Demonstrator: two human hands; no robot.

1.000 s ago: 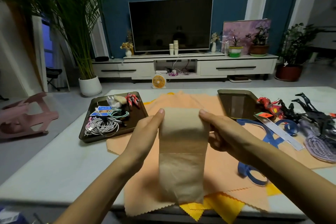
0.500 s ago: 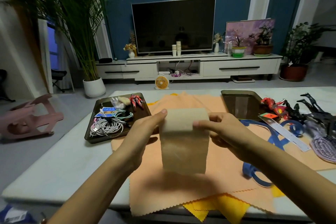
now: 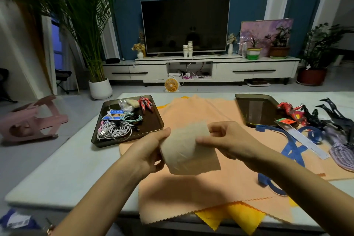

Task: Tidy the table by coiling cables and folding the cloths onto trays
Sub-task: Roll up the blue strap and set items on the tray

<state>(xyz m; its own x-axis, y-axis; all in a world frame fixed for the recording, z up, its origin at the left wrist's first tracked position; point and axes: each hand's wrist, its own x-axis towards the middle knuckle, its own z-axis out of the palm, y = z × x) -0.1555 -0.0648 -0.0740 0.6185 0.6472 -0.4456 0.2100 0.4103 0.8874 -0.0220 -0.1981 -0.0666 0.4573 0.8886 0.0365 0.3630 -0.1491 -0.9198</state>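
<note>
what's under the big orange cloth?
A yellow cloth pokes out from under the orange cloth at its near edge, over the table. How far it extends underneath, or anything else there, is covered.

Both hands (image 3: 151,151) (image 3: 228,142) grip beige cloth (image 3: 188,149) over orange cloth (image 3: 191,188), trays (image 3: 153,120) (image 3: 241,101) behind

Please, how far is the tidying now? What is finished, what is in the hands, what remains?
Done: coiled cables lie in the left tray. In hand: the left hand and right hand grip a beige cloth, partly folded, above the table. Left: the orange cloth and yellow cloth lie spread flat, a blue strap lies loose, and the right tray holds no cloth.
</note>
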